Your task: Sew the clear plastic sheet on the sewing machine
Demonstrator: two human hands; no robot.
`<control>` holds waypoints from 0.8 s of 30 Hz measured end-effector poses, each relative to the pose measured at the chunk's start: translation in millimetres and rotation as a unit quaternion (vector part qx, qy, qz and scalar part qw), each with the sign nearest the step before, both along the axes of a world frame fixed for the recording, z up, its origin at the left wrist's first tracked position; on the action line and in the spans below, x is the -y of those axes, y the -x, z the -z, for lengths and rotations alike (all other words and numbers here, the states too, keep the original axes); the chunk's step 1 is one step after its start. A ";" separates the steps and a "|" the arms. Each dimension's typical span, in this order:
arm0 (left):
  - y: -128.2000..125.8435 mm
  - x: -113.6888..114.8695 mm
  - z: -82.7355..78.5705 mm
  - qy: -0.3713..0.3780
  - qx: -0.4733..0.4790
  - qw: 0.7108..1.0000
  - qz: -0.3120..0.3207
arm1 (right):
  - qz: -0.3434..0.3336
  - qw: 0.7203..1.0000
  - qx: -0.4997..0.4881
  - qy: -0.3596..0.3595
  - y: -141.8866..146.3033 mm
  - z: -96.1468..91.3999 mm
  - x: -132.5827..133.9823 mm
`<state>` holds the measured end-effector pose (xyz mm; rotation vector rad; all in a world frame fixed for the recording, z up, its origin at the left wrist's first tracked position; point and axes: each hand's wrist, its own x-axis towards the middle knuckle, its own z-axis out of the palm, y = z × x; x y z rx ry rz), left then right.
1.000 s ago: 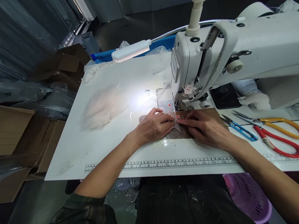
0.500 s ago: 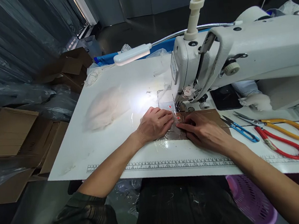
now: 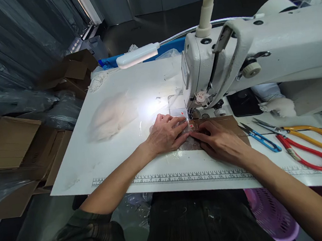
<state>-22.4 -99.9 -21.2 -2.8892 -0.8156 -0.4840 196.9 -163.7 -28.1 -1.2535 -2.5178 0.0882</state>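
Note:
My left hand (image 3: 168, 132) lies palm down with its fingers spread, pressing a piece of clear plastic film (image 3: 187, 143) onto the machine bed. My right hand (image 3: 217, 139) is just beside it, fingers curled, with thumb and forefinger pinched at the film's edge. Beneath my right hand is a flat brown sheet (image 3: 233, 125), partly covered by the hand. A small red mark on a white label shows near the fingertips. Just beyond both hands stands the white sewing machine (image 3: 200, 61); its needle and presser foot (image 3: 190, 113) are close to my left fingertips.
Blue thread snips (image 3: 261, 137) and scissors (image 3: 305, 149) with red and yellow handles lie to the right. A lamp (image 3: 138, 55) lights the white table (image 3: 116, 87). A ruler strip (image 3: 185, 178) runs along the front edge. Cardboard boxes (image 3: 8, 141) stand left, a purple basket (image 3: 274, 216) below.
The fingers of my left hand have spread slightly apart. My right hand stays in nearly the same place, and the camera view has shifted a little.

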 end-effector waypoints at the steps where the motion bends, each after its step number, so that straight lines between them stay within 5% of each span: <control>1: -0.5 -0.4 -0.8 -0.003 -0.007 1.000 -0.002 | 0.001 1.000 0.007 0.000 0.9 -0.7 -0.3; 11: -4.5 -33.8 -0.6 0.023 -0.031 0.999 0.039 | 0.064 0.996 0.056 0.003 10.2 -2.4 -4.2; 24: -2.1 -32.4 0.6 0.027 -0.020 0.999 0.035 | 0.080 0.994 0.076 -0.004 11.8 1.3 -1.1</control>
